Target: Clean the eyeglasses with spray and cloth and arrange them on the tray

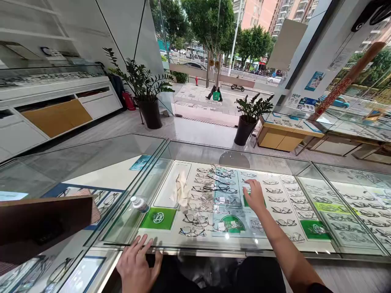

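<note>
I stand behind a glass display counter (171, 244) filled with rows of eyeglasses. My right hand (254, 196) reaches out over the glass top, fingers spread and holding nothing, close to a small pile of loose glasses (217, 179) lying on the glass. My left hand (137, 264) rests at the near edge of the counter with its fingers apart, empty. A crumpled white cloth (181, 189) lies on the glass left of the pile, and a small spray bottle (139, 204) lies on its side further left.
A dark brown tray or board (45, 221) juts over the counter at the left. Green brand signs (158, 218) sit inside the case. Two potted plants (146, 93) stand on the floor beyond, near the shop's glass front. More display counters (287, 130) line the right side.
</note>
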Available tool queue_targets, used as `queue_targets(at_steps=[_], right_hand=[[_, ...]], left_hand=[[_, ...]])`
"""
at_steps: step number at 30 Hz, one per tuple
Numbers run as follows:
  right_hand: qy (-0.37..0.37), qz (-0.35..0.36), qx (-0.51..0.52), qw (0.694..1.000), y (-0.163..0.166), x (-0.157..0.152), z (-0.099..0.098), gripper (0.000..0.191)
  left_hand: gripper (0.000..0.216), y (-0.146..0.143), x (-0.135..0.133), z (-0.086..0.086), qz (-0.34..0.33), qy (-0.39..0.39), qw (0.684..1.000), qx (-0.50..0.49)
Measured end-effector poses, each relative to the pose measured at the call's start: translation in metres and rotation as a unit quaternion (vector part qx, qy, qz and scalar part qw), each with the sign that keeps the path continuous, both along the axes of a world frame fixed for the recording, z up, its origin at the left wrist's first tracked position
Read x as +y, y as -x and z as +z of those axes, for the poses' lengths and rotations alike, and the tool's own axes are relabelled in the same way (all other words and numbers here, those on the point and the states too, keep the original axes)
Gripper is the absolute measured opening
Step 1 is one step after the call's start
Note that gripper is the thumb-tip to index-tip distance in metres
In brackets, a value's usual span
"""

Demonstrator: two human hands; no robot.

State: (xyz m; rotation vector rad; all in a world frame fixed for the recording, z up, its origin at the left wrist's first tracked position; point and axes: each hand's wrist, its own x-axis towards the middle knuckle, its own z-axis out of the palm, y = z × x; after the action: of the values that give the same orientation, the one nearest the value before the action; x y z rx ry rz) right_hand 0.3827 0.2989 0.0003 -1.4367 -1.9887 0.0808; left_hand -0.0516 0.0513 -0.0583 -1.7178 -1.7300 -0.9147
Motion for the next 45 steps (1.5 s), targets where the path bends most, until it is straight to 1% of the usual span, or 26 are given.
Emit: queue_targets(at_steps=[4, 7, 9, 11, 13, 14, 15, 17, 19, 21, 22, 24, 27, 30, 35, 43, 45], right_hand=[[-0.012, 0.011, 0.008, 1.0, 0.002, -0.001, 0.002, 0.019], [-0.026, 0.022, 0.018, 0.999, 0.002, -0.001, 0.005, 0.021], [-0.034, 0.03, 0.027, 0.999, 0.002, -0.003, 0.008, 0.021], [-0.041, 0.041, 0.034, 0.998, 0.003, -0.004, 0.014, 0.02], [-0.05, 0.052, 0.039, 0.997, 0.007, -0.006, 0.021, 0.02], [-0.054, 0.056, 0.042, 0.996, 0.01, -0.007, 0.024, 0.02], [-0.058, 0.059, 0.044, 0.996, 0.012, -0.008, 0.027, 0.02], [-0.064, 0.061, 0.047, 0.995, 0.017, -0.009, 0.031, 0.02], [-0.067, 0.062, 0.045, 0.995, 0.018, -0.008, 0.032, 0.02], [-0.068, 0.058, 0.039, 0.995, 0.016, -0.006, 0.031, 0.02], [-0.069, 0.054, 0.035, 0.996, 0.015, -0.005, 0.029, 0.02], [-0.069, 0.043, 0.026, 0.996, 0.01, -0.001, 0.026, 0.021], [-0.066, 0.029, 0.014, 0.997, 0.004, 0.004, 0.021, 0.022], [-0.061, 0.027, 0.007, 0.998, 0.002, 0.007, 0.017, 0.023], [-0.055, 0.029, 0.014, 0.998, 0.0, 0.011, 0.014, 0.024], [-0.031, 0.03, 0.047, 0.998, 0.0, 0.013, 0.014, 0.022], [-0.025, 0.031, 0.06, 0.997, 0.001, 0.013, 0.015, 0.021]], left_hand=[[0.041, 0.0, 0.006, -0.01, 0.01, -0.031, 0.999, -0.007], [0.041, 0.002, 0.01, -0.019, 0.003, -0.054, 0.998, -0.014], [0.039, 0.003, 0.01, -0.019, -0.006, -0.053, 0.998, -0.019], [0.032, 0.001, 0.009, -0.012, -0.009, -0.042, 0.998, -0.035], [0.019, -0.006, 0.008, 0.004, -0.007, -0.019, 0.997, -0.069], [0.012, -0.013, 0.007, 0.017, -0.004, -0.014, 0.996, -0.093], [0.01, -0.022, 0.007, 0.031, -0.021, -0.002, 0.992, -0.121], [0.011, -0.045, 0.011, 0.066, -0.112, 0.05, 0.981, -0.153], [0.014, -0.072, 0.019, 0.1, -0.169, 0.102, 0.971, -0.133], [0.02, -0.096, 0.033, 0.129, -0.22, 0.175, 0.955, -0.095], [0.021, -0.106, 0.042, 0.139, -0.238, 0.217, 0.944, -0.066], [0.019, -0.121, 0.061, 0.153, -0.254, 0.29, 0.923, -0.002], [0.018, -0.131, 0.087, 0.158, -0.252, 0.359, 0.897, 0.064], [0.015, -0.135, 0.101, 0.155, -0.252, 0.376, 0.888, 0.082], [0.013, -0.135, 0.11, 0.153, -0.274, 0.38, 0.881, 0.063], [0.014, -0.137, 0.118, 0.15, -0.301, 0.404, 0.862, 0.064], [0.013, -0.134, 0.121, 0.152, -0.314, 0.409, 0.856, 0.042]])
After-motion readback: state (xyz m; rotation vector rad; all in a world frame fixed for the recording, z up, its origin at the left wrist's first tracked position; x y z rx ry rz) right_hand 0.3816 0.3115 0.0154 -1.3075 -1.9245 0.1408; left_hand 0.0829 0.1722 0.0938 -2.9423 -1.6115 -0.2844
